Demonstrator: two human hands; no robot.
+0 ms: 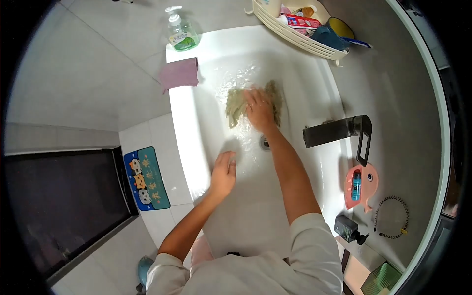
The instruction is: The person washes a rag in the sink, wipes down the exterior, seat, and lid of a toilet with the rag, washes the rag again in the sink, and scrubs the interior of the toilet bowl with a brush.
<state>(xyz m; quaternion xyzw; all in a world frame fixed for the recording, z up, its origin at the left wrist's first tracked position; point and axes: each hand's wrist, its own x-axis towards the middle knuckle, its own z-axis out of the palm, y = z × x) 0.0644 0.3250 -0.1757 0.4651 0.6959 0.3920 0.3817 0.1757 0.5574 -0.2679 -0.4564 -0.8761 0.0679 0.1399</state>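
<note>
A wet, olive-green cloth [236, 104] lies spread and crumpled in the white sink [206, 64], with splashed water around it. My right hand [259, 109] is on the middle of this cloth, fingers bent over it, and the cloth shows on both sides of the hand. What is under the palm is hidden. My left hand [224, 174] hangs over the near left part of the basin, thumb apart from the fingers, holding nothing. Close to my right wrist is the drain [265, 143].
A black faucet [332, 132] juts in from the right. A mauve folded cloth [179, 74] and a soap pump bottle [182, 34] are at the far left rim. A cream basket [290, 39] of toiletries, a pink fish-shaped holder [368, 182] and a dark bottle [347, 228] stand around the sink.
</note>
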